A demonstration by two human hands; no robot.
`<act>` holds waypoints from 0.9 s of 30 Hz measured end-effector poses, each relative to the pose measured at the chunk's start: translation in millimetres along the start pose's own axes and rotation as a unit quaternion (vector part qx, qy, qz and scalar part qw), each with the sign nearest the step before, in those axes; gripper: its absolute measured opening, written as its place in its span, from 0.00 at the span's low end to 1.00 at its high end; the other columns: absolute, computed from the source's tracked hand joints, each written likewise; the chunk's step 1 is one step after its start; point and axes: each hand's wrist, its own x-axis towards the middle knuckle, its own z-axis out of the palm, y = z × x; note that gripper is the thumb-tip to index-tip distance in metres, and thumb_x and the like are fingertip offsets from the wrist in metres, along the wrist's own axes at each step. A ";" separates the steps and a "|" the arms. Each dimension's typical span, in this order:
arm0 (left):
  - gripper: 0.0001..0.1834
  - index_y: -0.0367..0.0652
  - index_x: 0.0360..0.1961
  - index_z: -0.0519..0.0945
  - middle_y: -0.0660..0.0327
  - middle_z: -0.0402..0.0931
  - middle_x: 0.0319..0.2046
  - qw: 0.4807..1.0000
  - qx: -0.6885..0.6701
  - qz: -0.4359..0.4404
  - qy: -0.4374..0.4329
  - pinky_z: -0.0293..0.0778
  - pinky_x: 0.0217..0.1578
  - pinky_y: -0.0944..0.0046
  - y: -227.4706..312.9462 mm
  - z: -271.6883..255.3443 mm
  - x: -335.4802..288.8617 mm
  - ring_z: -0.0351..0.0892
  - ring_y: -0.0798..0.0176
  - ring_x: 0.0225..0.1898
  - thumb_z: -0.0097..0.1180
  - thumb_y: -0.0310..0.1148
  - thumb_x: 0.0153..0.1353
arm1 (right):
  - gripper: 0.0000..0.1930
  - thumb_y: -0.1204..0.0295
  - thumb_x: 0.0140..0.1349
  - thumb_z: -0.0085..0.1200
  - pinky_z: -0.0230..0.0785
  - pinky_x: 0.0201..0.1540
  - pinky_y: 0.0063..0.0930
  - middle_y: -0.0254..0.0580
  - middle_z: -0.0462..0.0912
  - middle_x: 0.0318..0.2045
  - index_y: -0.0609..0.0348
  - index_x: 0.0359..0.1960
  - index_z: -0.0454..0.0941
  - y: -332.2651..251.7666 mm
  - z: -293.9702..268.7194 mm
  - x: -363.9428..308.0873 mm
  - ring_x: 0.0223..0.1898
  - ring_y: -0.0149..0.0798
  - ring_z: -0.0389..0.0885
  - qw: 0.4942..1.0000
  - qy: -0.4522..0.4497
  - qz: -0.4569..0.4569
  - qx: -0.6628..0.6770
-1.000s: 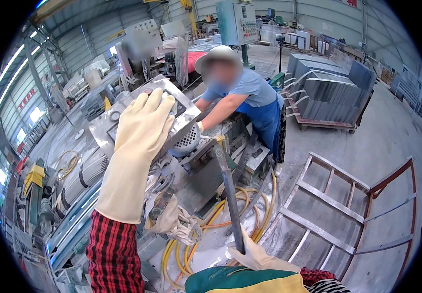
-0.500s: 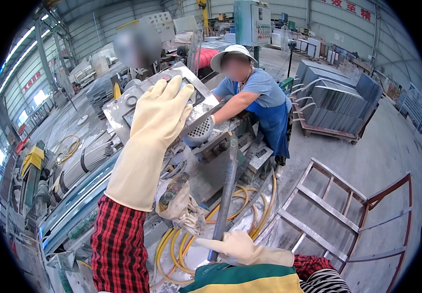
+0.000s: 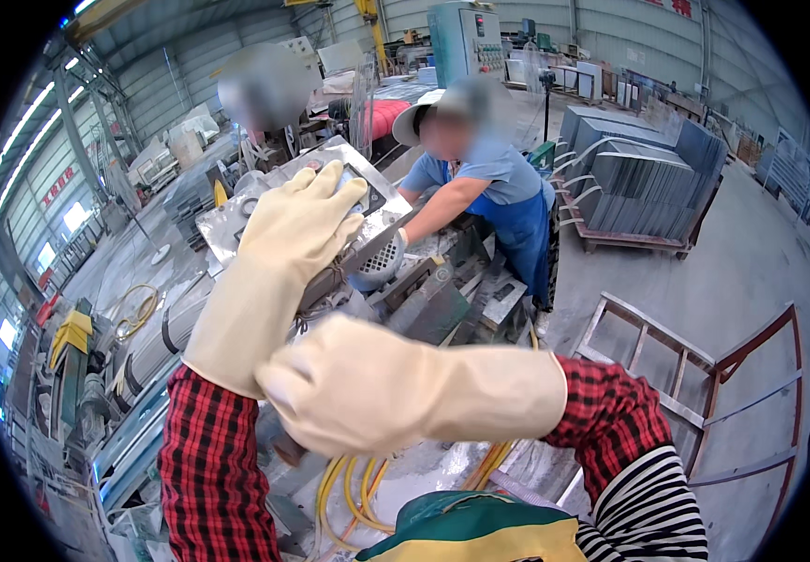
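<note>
My left hand (image 3: 294, 214), in a long cream rubber glove, lies with fingers spread over the top of a grey metal machine box (image 3: 220, 225). It looks to be resting on the box, though contact is hard to make out. My right hand (image 3: 353, 389), gloved alike, is curled into a fist in front of my left forearm, its knuckles beside the left glove's cuff. Whether it grips the cuff or anything else is hidden. Just past the box sits a perforated motor cover (image 3: 382, 260), with a co-worker's hand (image 3: 403, 236) close to it.
Across the machine a person in a blue apron (image 3: 517, 220) leans in. Yellow hoses (image 3: 368, 496) coil on the floor below. To the right stand a metal frame (image 3: 686, 375) and a pallet of grey slabs (image 3: 634, 187). A control cabinet (image 3: 466, 47) rises behind.
My right hand has come up and left from beside the grey pipe to my left cuff, its extended finger now curled in. The pipe no longer shows. My left hand has shifted slightly left and down.
</note>
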 end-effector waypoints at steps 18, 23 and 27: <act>0.17 0.51 0.57 0.76 0.54 0.72 0.63 0.999 -0.029 0.023 -0.036 0.65 0.64 0.50 -1.6 -0.7 24.4 0.68 0.46 0.63 0.51 0.35 0.68 | 0.24 0.60 0.57 0.62 0.75 0.53 0.37 0.42 0.85 0.45 0.41 0.57 0.77 306.2 -6.1 -76.8 0.45 0.43 0.85 0.780 0.232 0.580 0.035; 0.16 0.53 0.57 0.76 0.54 0.70 0.65 0.998 -0.036 -0.005 -0.052 0.64 0.66 0.50 -4.8 3.1 16.3 0.66 0.44 0.66 0.50 0.35 0.69 | 0.25 0.57 0.52 0.61 0.72 0.57 0.37 0.49 0.85 0.47 0.47 0.52 0.77 340.7 33.2 -187.4 0.52 0.49 0.83 0.657 0.213 0.720 0.067; 0.17 0.53 0.58 0.76 0.54 0.70 0.65 0.997 -0.068 0.010 -0.021 0.64 0.66 0.49 5.9 0.9 36.9 0.66 0.43 0.66 0.50 0.34 0.69 | 0.12 0.70 0.52 0.59 0.67 0.25 0.29 0.36 0.79 0.25 0.60 0.38 0.77 348.1 82.1 -388.7 0.23 0.33 0.76 0.646 0.324 0.671 0.163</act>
